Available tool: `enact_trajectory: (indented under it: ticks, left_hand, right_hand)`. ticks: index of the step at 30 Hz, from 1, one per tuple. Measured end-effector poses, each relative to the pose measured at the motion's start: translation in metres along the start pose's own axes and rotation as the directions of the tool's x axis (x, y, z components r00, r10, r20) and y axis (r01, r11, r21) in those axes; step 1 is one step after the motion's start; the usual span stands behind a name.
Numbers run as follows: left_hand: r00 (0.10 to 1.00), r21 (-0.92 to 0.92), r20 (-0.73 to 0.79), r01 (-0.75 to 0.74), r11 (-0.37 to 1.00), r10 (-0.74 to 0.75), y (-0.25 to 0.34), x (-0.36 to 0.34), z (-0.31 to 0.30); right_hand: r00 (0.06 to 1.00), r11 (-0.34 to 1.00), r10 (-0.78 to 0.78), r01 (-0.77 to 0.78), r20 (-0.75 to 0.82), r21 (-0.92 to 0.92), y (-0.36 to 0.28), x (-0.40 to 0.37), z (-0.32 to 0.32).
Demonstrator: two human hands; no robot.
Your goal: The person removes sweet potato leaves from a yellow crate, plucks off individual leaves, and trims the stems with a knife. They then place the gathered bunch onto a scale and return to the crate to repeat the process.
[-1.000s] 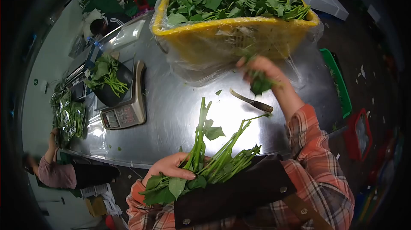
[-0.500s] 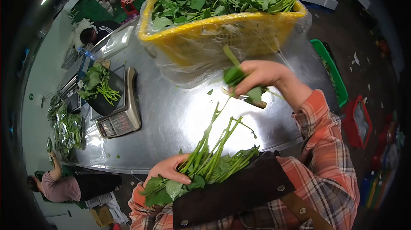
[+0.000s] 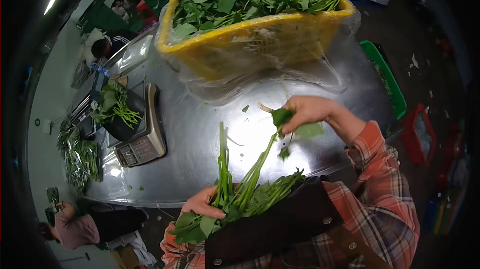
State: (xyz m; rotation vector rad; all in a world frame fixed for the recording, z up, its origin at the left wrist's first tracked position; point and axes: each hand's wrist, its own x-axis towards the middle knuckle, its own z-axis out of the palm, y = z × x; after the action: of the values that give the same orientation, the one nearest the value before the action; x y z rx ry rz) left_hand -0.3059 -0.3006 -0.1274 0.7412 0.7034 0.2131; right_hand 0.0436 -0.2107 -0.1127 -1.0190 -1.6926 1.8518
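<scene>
My left hand [image 3: 206, 204] is closed round the lower part of a bunch of leafy greens [image 3: 242, 194], held against my dark apron [image 3: 270, 226] with stems pointing up and away. My right hand [image 3: 311, 114] pinches leaves and the tips of some stems [image 3: 281, 117] above the steel table. A small leaf hangs beneath its fingers, and a broader one shows at its side. The pale end of a narrow object [image 3: 264, 108] lies by the right fingertips; the rest is hidden.
A plastic-lined yellow basket [image 3: 255, 36] heaped with greens stands at the far side of the steel table [image 3: 200, 144]. A scale [image 3: 142, 144] carrying greens is left, near bagged greens [image 3: 85, 161]. Other people are around. Right stand a green crate [image 3: 382, 76] and red basket [image 3: 419, 134].
My right hand has moved slightly down, and the thick stem piece that stuck up from it no longer shows. Some stems in my left hand now stand upright, apart from the others.
</scene>
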Motion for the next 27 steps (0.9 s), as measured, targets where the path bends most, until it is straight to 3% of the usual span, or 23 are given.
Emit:
enact_trajectory:
  ticks: [2,4,7,9,11,12,15,17,18,19,21,24,27]
  left_hand:
    - [1.0,0.039,-0.015,0.012,0.999,-0.012,-0.001,0.002,-0.002]
    - [0.999,0.04,0.029,0.039,0.998,-0.04,-0.002,0.005,-0.009]
    - [0.988,-0.021,0.144,0.054,0.998,-0.051,-0.002,0.008,-0.016]
    - [0.986,-0.069,0.166,0.007,0.998,0.005,0.005,0.005,-0.006]
    - [0.998,-0.256,0.053,-0.021,0.966,0.036,0.007,0.001,0.003]
    - [0.999,-0.347,-0.005,-0.039,0.937,0.039,0.007,-0.001,0.005]
    - [0.981,-0.432,0.166,-0.014,0.902,0.095,0.0,0.0,-0.006]
    - [0.981,-0.455,0.1,-0.106,0.884,0.169,-0.024,0.002,-0.021]
    - [0.982,-0.478,0.048,-0.139,0.867,0.184,-0.021,0.0,-0.012]
    - [0.98,-0.499,-0.003,-0.173,0.849,0.198,-0.02,0.0,-0.006]
    - [0.975,-0.426,-0.009,-0.206,0.881,0.224,-0.024,0.002,-0.008]
    - [0.972,-0.306,0.035,-0.209,0.929,0.231,-0.036,-0.003,-0.016]
    - [0.93,-0.273,0.191,-0.255,0.928,0.312,-0.04,-0.005,-0.027]
  right_hand:
    - [0.987,0.994,-0.067,0.054,-0.148,-0.096,-0.004,0.006,-0.013]
    - [0.957,0.98,-0.046,-0.012,-0.285,-0.199,-0.003,0.018,-0.019]
    - [0.932,0.969,-0.122,0.186,-0.341,0.161,0.0,0.021,-0.024]
    - [0.968,0.974,-0.225,0.225,-0.116,-0.014,-0.008,0.019,-0.023]
    - [0.952,0.94,-0.273,0.294,0.135,-0.172,-0.028,0.012,-0.017]
    - [0.997,0.94,-0.056,0.07,0.052,-0.334,-0.053,0.006,0.0]
    - [0.992,0.979,-0.099,0.083,-0.079,-0.186,-0.039,0.015,0.015]
    - [0.966,0.941,-0.158,0.211,-0.205,0.265,-0.034,0.007,0.015]
    - [0.949,0.891,-0.174,0.266,-0.265,0.368,-0.029,0.001,0.009]
    - [0.927,0.825,-0.189,0.328,-0.323,0.459,-0.024,-0.006,0.004]
    - [0.876,0.795,-0.242,0.426,-0.417,0.432,-0.011,-0.016,-0.023]
    - [0.569,0.946,-0.233,0.32,-0.788,-0.049,-0.012,-0.03,-0.043]
    - [0.676,0.892,-0.322,-0.017,-0.663,-0.451,0.039,-0.024,-0.029]
